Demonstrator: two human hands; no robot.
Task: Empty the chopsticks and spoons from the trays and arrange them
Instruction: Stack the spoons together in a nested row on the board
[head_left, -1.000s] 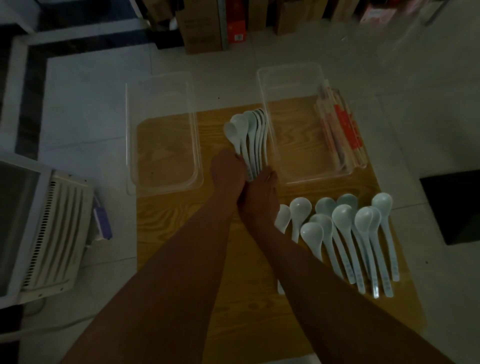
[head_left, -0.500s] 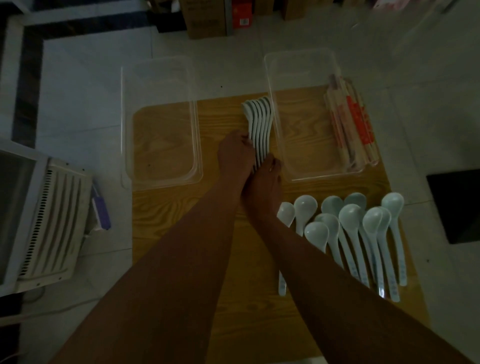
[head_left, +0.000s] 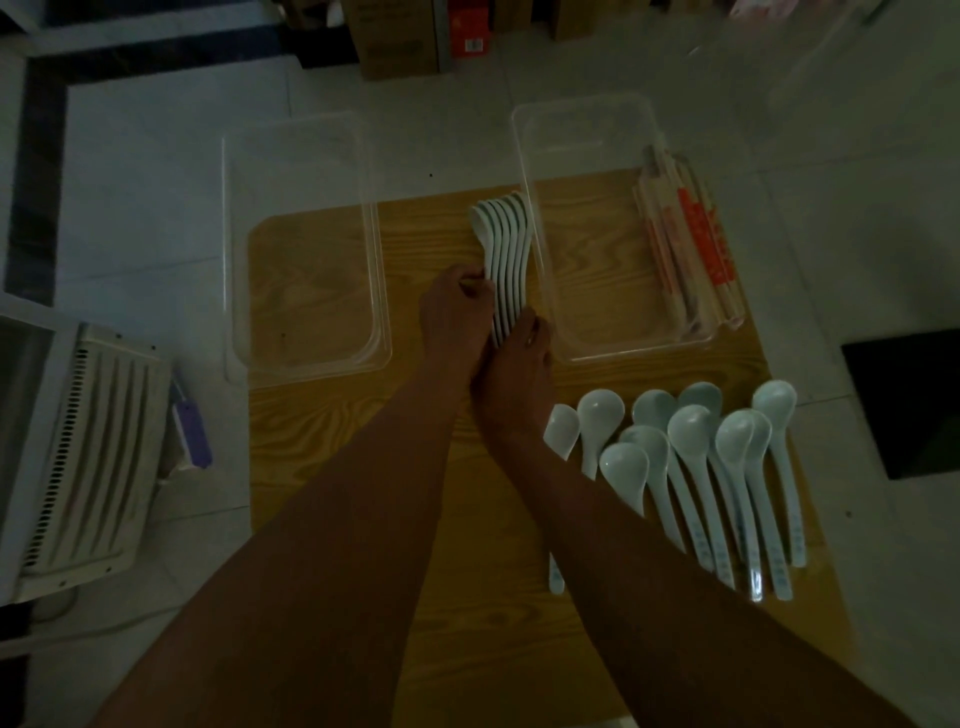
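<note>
Head view: I see everything from above, in dim light, with both bare forearms (head_left: 363, 519) reaching forward over the wooden tabletop (head_left: 322, 467).
Loose spoons: roughly ten pale loose spoons (head_left: 691, 431) lie on the near right part of the tabletop, bowls away from me and handles toward me. Some overlap, and the right forearm hides part of the leftmost one.
Floor, near left: a white appliance (head_left: 88, 452) with vent slats stands on the floor (head_left: 156, 208), with a small purple object (head_left: 189, 436) at its right edge.
Right hand: the right hand (head_left: 519, 369) is at the near end of the spoon stack (head_left: 506, 260), its fingers curled onto the handle ends.
Left hand: the left hand (head_left: 454, 312) touches the right hand, its fingers grasping the handles from the left.
Spoon stack: several spoons are nested on edge, bowls pointing away, between the two trays and close against the right one.
Left tray: the clear left tray (head_left: 306, 291) holds nothing.
Right tray: the clear right tray (head_left: 592, 270) shows bare wood through its base.
Chopsticks: the paper-wrapped chopsticks (head_left: 696, 244) lie along that tray's right side; I cannot tell whether they are inside or against the wall.
Floor, right: a dark mat (head_left: 904, 400).
Far edge: cardboard boxes (head_left: 400, 41) stand on the floor.
</note>
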